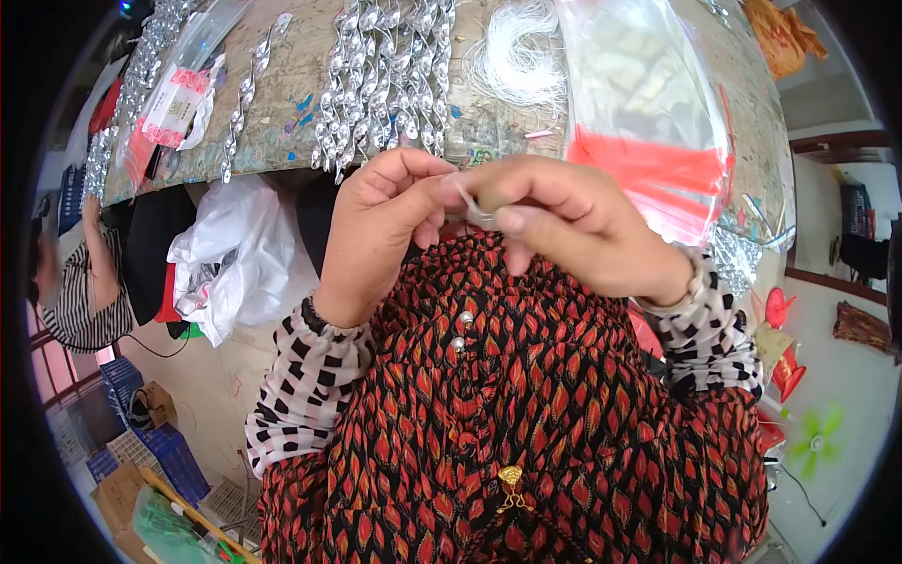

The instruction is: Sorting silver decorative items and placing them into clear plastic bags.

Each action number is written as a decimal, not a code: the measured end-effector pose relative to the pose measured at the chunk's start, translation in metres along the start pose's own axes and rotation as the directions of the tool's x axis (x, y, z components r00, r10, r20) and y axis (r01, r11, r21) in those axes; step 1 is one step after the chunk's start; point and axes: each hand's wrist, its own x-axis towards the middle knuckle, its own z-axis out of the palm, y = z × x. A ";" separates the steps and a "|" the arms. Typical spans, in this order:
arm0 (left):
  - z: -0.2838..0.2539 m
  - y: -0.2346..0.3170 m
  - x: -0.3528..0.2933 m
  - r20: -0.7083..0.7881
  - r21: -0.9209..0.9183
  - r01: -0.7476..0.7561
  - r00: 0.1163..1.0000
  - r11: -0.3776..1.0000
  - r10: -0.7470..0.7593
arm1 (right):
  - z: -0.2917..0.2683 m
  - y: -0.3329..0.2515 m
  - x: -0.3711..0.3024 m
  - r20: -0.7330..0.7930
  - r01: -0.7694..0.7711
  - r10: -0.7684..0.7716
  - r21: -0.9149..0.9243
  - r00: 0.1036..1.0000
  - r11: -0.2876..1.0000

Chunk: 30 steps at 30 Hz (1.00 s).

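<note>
In front of my body, at the table's near edge, both hands are raised and close together. A short piece of thin white string (pixel 469 199) runs between them. My left hand (pixel 376 221) pinches it between thumb and forefinger. My right hand (pixel 587 221) has its thumb and bent fingers closed on the string's other part, a little blurred. Just beyond the hands, several silver twisted strands (pixel 385 80) hang over the table edge side by side. A loose hank of white string (pixel 517 56) lies to their right.
Clear plastic bags with red ends (pixel 648 94) cover the right of the worn wooden table (pixel 291 66). A single silver strand (pixel 246 94) and a packet with a pink-white label (pixel 176 105) lie left. A white plastic bag (pixel 235 254) hangs below. Another person (pixel 89 282) sits far left.
</note>
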 end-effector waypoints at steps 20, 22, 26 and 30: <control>-0.008 -0.010 -0.011 -0.002 0.066 0.092 0.996 0.994 -0.092 | 0.011 0.028 0.004 -0.032 0.109 -0.192 -0.728 0.981 0.677; -0.008 -0.008 -0.010 0.037 0.020 0.144 0.989 0.989 -0.145 | 0.008 0.024 0.007 -0.099 0.012 -0.154 -0.807 0.983 0.590; -0.007 -0.012 -0.009 0.124 -0.082 0.261 0.960 0.962 -0.250 | 0.004 0.005 0.020 0.035 0.028 0.008 -0.909 0.999 0.415; -0.005 -0.018 -0.009 0.179 -0.077 0.242 0.958 0.967 -0.226 | -0.009 0.015 0.032 0.219 0.175 0.033 -0.853 0.975 0.492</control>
